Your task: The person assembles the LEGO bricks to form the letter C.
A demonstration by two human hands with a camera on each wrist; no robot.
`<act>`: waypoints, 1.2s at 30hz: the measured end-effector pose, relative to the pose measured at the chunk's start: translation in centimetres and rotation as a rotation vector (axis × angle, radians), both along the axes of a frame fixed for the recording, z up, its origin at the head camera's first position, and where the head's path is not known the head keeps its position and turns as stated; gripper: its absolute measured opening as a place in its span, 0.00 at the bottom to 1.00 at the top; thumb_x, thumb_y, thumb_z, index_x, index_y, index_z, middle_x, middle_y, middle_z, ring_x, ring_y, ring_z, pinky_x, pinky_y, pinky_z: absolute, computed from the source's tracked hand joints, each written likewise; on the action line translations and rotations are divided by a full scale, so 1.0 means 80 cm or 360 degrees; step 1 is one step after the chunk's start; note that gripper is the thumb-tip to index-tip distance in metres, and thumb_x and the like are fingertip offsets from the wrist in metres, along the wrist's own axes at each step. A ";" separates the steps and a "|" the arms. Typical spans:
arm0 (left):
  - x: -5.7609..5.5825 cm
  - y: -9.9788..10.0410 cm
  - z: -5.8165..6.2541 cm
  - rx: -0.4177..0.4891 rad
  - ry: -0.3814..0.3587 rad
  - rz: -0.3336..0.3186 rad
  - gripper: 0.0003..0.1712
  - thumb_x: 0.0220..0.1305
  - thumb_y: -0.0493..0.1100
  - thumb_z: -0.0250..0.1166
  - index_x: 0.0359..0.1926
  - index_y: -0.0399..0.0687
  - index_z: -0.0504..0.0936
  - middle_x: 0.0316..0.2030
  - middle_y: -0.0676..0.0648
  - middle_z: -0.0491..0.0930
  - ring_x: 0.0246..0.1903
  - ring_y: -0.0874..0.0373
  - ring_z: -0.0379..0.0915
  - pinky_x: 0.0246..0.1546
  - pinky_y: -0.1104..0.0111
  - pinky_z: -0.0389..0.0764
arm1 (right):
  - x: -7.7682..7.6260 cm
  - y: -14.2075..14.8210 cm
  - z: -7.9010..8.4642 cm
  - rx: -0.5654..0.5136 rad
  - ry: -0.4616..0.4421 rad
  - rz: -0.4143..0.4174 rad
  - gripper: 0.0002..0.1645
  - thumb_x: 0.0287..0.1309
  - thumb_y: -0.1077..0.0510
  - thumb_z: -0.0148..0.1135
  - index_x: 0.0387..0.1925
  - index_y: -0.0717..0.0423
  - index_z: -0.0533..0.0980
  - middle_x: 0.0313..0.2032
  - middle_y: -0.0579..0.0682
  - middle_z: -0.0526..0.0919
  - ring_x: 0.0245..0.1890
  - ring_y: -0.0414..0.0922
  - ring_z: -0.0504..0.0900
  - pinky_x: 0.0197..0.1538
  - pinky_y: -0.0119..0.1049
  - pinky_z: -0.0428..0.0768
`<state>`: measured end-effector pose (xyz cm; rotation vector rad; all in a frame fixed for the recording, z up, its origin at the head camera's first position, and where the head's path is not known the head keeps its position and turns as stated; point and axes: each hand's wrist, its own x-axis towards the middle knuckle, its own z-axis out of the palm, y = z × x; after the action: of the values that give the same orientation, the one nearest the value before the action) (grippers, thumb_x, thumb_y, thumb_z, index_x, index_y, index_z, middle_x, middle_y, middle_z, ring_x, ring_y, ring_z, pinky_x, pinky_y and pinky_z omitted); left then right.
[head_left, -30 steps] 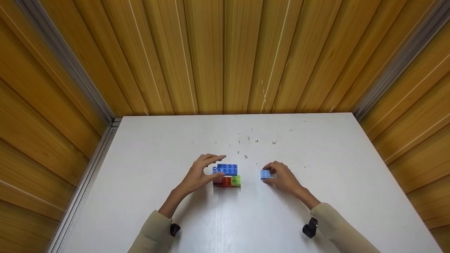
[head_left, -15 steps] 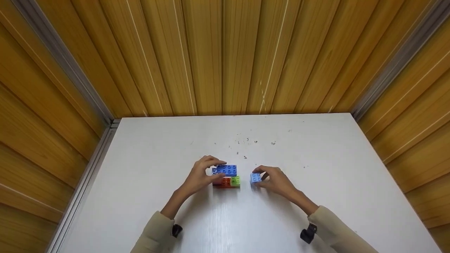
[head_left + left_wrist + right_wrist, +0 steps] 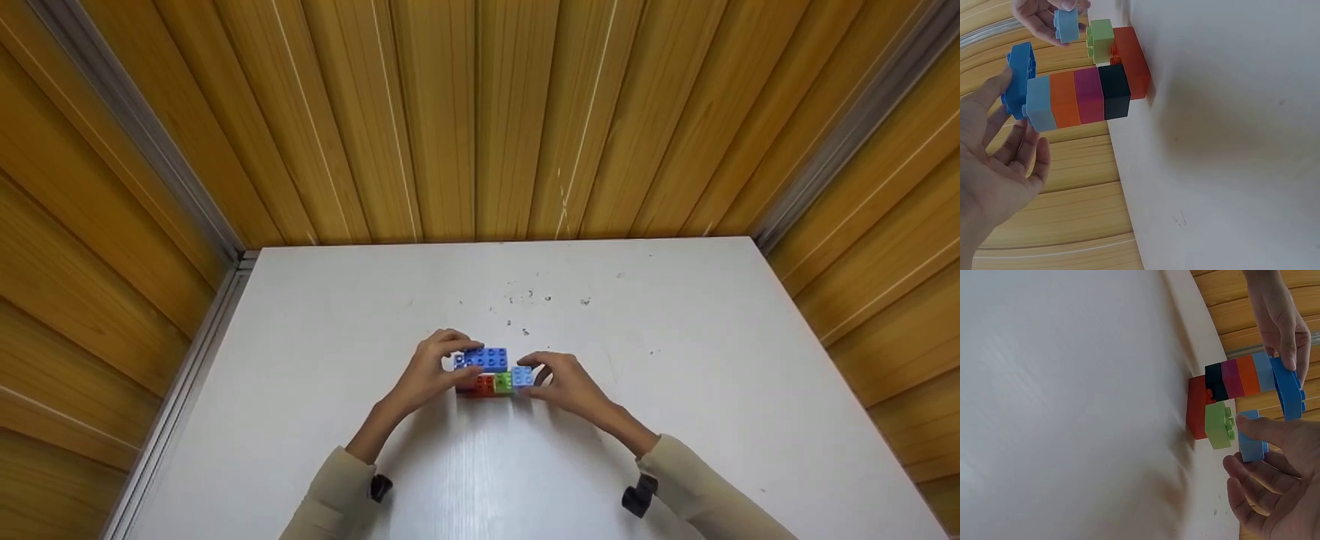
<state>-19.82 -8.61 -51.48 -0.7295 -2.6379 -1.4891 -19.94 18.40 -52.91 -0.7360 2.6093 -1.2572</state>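
My left hand (image 3: 427, 375) pinches the long blue brick (image 3: 491, 358) between thumb and fingers. That brick lies slightly slanted at the top of a column of light blue, orange (image 3: 1065, 98), magenta (image 3: 1089, 95) and black (image 3: 1114, 91) bricks, overhanging toward the right. The column rises from one end of a red brick (image 3: 1131, 62) on the table. A light green brick (image 3: 1218, 425) sits on the red brick's other end. My right hand (image 3: 570, 386) pinches a small light blue brick (image 3: 1251, 436) between thumb and fingers, close above the green brick, a gap showing between them.
The white tabletop (image 3: 337, 300) has dark specks and scuffs toward its far side. Yellow wood-look panels (image 3: 450, 120) stand behind it and at both sides, with grey metal posts at the corners.
My right hand has carried the small light blue brick leftward to the green brick. The left hand's fingers have closed in on the long blue brick; the brick structure stays in place.
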 end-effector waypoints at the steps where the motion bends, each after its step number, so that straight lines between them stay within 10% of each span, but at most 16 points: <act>1: 0.000 0.000 0.000 0.0004 -0.0003 0.0002 0.20 0.63 0.45 0.74 0.54 0.43 0.87 0.49 0.41 0.83 0.51 0.48 0.77 0.50 0.47 0.80 | 0.000 -0.002 0.001 -0.0008 0.0011 0.0002 0.24 0.54 0.65 0.75 0.53 0.66 0.81 0.46 0.60 0.88 0.36 0.52 0.87 0.38 0.27 0.79; 36: -0.007 -0.002 -0.006 0.0015 -0.0052 0.0033 0.19 0.58 0.43 0.78 0.50 0.46 0.89 0.41 0.45 0.85 0.48 0.49 0.77 0.53 0.46 0.77 | -0.004 -0.034 0.005 -0.0207 0.0084 -0.0084 0.22 0.55 0.66 0.74 0.52 0.67 0.81 0.48 0.63 0.88 0.36 0.51 0.88 0.40 0.36 0.86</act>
<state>-20.35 -8.79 -51.92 -0.6810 -2.6516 -1.5202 -20.27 15.65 -52.48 -0.7352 2.6245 -1.4535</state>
